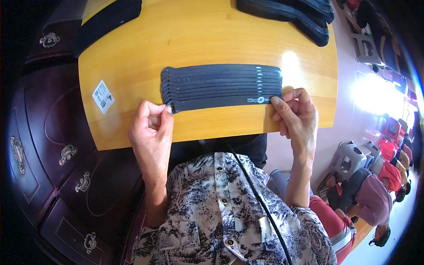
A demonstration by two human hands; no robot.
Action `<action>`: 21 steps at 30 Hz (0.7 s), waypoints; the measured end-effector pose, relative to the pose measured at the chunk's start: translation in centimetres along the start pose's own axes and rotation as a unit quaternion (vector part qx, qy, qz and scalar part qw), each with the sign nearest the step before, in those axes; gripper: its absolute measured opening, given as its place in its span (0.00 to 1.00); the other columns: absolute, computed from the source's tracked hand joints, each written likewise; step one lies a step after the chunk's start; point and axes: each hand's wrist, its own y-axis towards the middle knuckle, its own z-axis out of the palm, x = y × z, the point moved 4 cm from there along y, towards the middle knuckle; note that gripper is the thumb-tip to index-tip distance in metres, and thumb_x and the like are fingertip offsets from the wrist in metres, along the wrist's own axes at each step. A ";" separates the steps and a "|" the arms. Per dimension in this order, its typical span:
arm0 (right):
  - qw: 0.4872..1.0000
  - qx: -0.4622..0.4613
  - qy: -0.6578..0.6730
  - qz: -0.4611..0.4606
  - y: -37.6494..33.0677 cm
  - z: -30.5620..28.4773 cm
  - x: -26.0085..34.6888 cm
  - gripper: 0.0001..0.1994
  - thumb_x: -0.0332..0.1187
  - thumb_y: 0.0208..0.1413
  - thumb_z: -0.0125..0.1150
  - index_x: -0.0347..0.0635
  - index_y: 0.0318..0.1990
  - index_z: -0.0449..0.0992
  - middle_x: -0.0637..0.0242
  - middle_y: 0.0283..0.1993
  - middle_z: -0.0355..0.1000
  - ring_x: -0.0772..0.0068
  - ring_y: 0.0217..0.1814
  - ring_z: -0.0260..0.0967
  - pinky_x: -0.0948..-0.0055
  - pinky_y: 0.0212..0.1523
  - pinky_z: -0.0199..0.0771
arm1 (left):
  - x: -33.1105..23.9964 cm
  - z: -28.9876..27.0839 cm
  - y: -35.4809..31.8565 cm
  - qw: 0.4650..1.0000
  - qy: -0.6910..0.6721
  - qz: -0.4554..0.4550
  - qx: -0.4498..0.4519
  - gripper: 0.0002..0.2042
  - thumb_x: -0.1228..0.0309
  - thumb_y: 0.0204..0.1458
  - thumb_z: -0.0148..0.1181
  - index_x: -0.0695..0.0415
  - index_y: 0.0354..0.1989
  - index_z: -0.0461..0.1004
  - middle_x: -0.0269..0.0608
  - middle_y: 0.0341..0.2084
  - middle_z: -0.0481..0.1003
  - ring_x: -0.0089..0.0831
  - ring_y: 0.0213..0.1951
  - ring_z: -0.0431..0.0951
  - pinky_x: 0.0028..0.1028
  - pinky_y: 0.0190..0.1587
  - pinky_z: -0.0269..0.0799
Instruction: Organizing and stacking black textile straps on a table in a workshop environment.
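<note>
Several dark grey fabric straps lie overlapped in a flat row on a yellow wooden table. My left hand pinches the left end of the nearest strap between thumb and fingers. My right hand holds the right end of that same strap, fingertips resting on it near a small light label.
More dark straps are piled at the far right and far left of the table. A white sticker sits near its left edge. A dark wooden cabinet stands to the left. People sit by plastic stools at right.
</note>
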 end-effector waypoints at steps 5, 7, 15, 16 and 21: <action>0.997 0.048 -0.030 0.044 0.9 -0.4 0.8 0.10 0.30 0.52 0.67 0.45 0.31 0.68 0.73 0.18 0.69 0.91 0.12 0.59 0.89 0.09 0.48 | 0.2 -0.1 0.5 0.999 -0.030 -0.017 0.029 0.08 0.82 0.53 0.59 0.62 0.26 0.65 0.26 0.17 0.67 0.10 0.20 0.64 0.16 0.23 0.61; 0.997 0.048 -0.033 0.050 1.6 -0.9 0.5 0.10 0.30 0.51 0.68 0.44 0.29 0.68 0.74 0.17 0.68 0.90 0.13 0.60 0.88 0.09 0.50 | 0.4 -0.1 1.0 0.997 -0.032 -0.034 0.060 0.08 0.80 0.53 0.59 0.61 0.26 0.65 0.29 0.18 0.70 0.13 0.20 0.68 0.16 0.24 0.65; 0.995 0.013 -0.102 0.015 1.1 -3.0 1.1 0.07 0.35 0.55 0.64 0.44 0.33 0.74 0.76 0.17 0.66 0.89 0.13 0.58 0.86 0.12 0.50 | 0.8 -0.8 1.4 0.980 -0.136 -0.077 0.120 0.06 0.75 0.56 0.58 0.62 0.31 0.68 0.34 0.22 0.73 0.19 0.21 0.74 0.18 0.23 0.71; 0.993 -0.031 -0.111 -0.018 0.6 -3.2 1.7 0.07 0.36 0.56 0.63 0.43 0.33 0.74 0.76 0.17 0.66 0.89 0.13 0.57 0.86 0.12 0.51 | 1.0 -1.0 1.1 0.982 -0.132 -0.076 0.114 0.06 0.75 0.56 0.58 0.62 0.31 0.68 0.34 0.22 0.73 0.19 0.21 0.74 0.18 0.23 0.71; 0.995 0.085 -0.039 -0.029 -1.7 1.0 2.9 0.08 0.35 0.58 0.60 0.39 0.33 0.77 0.73 0.19 0.68 0.87 0.19 0.62 0.85 0.19 0.60 | -1.1 -0.8 -1.6 0.922 0.093 0.368 -0.074 0.06 0.79 0.50 0.62 0.63 0.36 0.73 0.40 0.26 0.74 0.29 0.27 0.75 0.27 0.30 0.73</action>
